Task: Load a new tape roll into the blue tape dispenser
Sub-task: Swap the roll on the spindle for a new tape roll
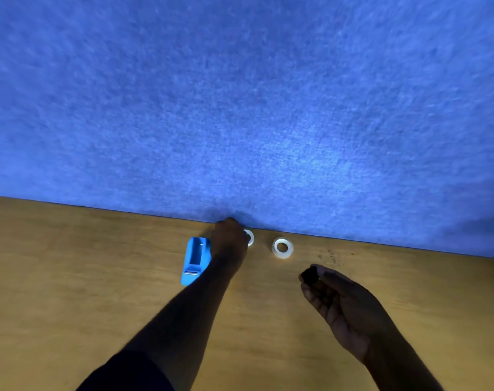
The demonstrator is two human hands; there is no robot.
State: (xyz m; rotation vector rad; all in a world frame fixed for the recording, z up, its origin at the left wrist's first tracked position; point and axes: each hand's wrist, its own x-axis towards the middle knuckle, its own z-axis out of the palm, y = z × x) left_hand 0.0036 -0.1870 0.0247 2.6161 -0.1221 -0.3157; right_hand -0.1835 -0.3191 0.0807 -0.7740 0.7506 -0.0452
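Step in hand: roll pickup. Tape roll [249, 237] by wall, beside empty blue dispenser [194, 259], is reached by left hand [229, 238]; finger state cannot be told. Black hub [309, 275] is pinched in right hand [341, 303]. Second roll [283, 247] lies apart. Next: hub to be seated in roll.

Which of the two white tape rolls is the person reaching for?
The roll beside the blue dispenser, partly covered by the left hand; the other roll lies untouched.
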